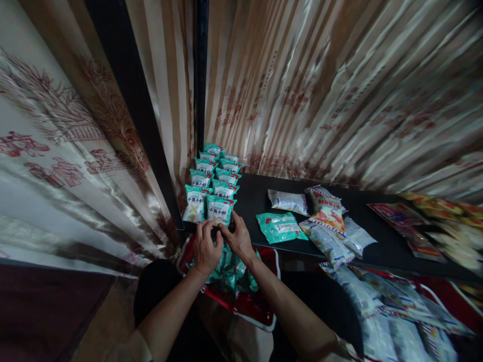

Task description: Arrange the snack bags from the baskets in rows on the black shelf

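Two rows of teal-and-white snack bags (195, 202) stand upright at the left end of a black shelf. Both my hands are at the front snack bag (221, 209) of the right-hand row. My left hand (207, 249) has its fingers at the bag's lower left edge, while my right hand (239, 237) pinches its lower right corner. Below my wrists, a red basket (256, 306) with a white rim holds several more teal bags (228, 271), partly hidden by my arms.
On the shelf (252, 193) to the right lie a teal bag (281, 227), face down, and several white and orange snack bags (327, 211). Flat red packets (405, 221) are farther right. Another heap of bags (392, 301) fills the lower right. Printed curtains (302, 90) hang behind black posts (132, 100).
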Available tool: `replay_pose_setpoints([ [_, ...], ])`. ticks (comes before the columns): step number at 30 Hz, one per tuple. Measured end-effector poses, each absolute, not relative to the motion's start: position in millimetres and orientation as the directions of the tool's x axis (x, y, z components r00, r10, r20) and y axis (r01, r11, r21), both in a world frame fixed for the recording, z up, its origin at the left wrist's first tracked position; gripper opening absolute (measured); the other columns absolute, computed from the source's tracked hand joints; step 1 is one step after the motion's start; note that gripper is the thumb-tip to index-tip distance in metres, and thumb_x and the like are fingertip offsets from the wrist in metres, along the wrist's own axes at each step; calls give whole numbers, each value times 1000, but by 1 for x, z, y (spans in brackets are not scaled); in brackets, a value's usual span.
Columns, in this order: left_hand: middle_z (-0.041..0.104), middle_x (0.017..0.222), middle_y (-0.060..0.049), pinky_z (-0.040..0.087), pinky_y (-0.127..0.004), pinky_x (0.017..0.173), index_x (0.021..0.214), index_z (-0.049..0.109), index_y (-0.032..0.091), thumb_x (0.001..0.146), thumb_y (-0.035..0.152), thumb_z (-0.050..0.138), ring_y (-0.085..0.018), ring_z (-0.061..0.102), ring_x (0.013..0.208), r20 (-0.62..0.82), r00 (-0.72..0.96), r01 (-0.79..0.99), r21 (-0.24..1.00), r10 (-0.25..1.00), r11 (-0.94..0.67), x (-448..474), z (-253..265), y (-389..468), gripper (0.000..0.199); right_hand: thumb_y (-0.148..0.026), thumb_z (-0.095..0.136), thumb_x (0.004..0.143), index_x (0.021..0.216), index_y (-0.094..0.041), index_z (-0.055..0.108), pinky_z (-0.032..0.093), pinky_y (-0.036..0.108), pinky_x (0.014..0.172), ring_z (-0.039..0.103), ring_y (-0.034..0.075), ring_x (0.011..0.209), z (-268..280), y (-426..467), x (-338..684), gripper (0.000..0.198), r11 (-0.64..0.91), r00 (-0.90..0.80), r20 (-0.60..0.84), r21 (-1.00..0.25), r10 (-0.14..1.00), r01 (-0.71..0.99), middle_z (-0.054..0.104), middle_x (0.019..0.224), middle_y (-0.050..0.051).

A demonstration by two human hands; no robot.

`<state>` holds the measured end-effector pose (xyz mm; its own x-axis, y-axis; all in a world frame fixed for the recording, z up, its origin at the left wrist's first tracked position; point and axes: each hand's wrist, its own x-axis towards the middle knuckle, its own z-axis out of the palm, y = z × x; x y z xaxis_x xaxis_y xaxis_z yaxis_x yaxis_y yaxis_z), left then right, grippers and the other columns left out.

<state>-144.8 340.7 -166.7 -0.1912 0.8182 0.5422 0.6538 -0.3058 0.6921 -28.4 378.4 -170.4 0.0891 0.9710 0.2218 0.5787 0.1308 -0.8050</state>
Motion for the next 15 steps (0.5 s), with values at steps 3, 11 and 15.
replay_pose_setpoints([
  [3,54,101,-10,51,-35,82,107,53,16,82,21,54,-21,57,98,586,-116,677,637,802,-368,-142,-164,339,25,-44,57,78,132,-19,45,50,36,79,57,21,89,-170,374,-25,61,166,97,249,-841,963,515,56,108,11],
  [11,48,115,-14,50,-37,88,120,48,15,87,28,52,-22,54,108,558,-126,638,679,820,-363,-141,-164,346,36,-53,58,77,130,-17,48,36,46,103,46,28,120,-169,384,-18,65,200,93,279,-848,956,490,52,129,13],
  [15,46,118,-13,47,-40,95,121,49,17,90,26,46,-22,52,111,549,-112,617,692,828,-376,-141,-167,350,33,-55,58,76,131,-21,48,36,45,103,47,27,121,-172,390,-19,65,163,85,224,-879,971,449,53,130,11],
])
